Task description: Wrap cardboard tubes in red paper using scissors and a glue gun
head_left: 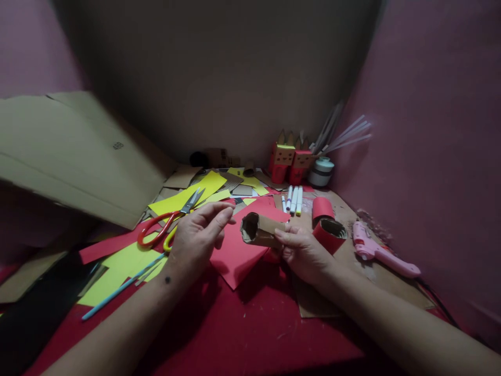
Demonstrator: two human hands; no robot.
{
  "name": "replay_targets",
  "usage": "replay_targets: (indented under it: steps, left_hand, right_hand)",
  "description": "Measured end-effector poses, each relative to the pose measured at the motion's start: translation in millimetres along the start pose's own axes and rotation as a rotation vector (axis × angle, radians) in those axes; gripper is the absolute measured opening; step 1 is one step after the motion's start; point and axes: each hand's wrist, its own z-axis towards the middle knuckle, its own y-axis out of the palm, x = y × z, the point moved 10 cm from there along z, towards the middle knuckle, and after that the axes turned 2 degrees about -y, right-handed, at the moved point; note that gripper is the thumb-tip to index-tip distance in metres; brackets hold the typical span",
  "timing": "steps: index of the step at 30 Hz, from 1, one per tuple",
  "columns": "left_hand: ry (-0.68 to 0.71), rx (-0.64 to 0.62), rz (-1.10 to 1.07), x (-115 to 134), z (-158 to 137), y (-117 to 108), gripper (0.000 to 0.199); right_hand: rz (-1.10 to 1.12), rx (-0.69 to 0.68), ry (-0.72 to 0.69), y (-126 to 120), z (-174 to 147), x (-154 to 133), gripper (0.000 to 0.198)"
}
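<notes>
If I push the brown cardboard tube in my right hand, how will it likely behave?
The brown cardboard tube is probably light, being hollow. It may crush easily, since its open rim looks uneven. Laid down, its rounded sides could let it roll.

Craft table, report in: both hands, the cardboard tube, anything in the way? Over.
Right hand gripping cardboard tube. Left hand loosely open, looks empty. Tube's hollow end faces left. Nothing visible between left hand and tube; red paper below.
</notes>
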Motion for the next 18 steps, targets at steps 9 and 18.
replay_targets:
  steps: [9, 18]
  left_hand:
    - [-0.219, -0.330, -0.063, -31.3, -2.7, 39.5, 0.025]
    - [-0.392, -0.415, -0.271, -56.0, -8.2, 55.8, 0.018]
  right_hand:
    - [0.010, -0.074, 0.060, 5.0, -2.4, 9.6, 0.015]
    - [-0.262, -0.015, -0.093, 2.0, -9.6, -8.5, 0.013]
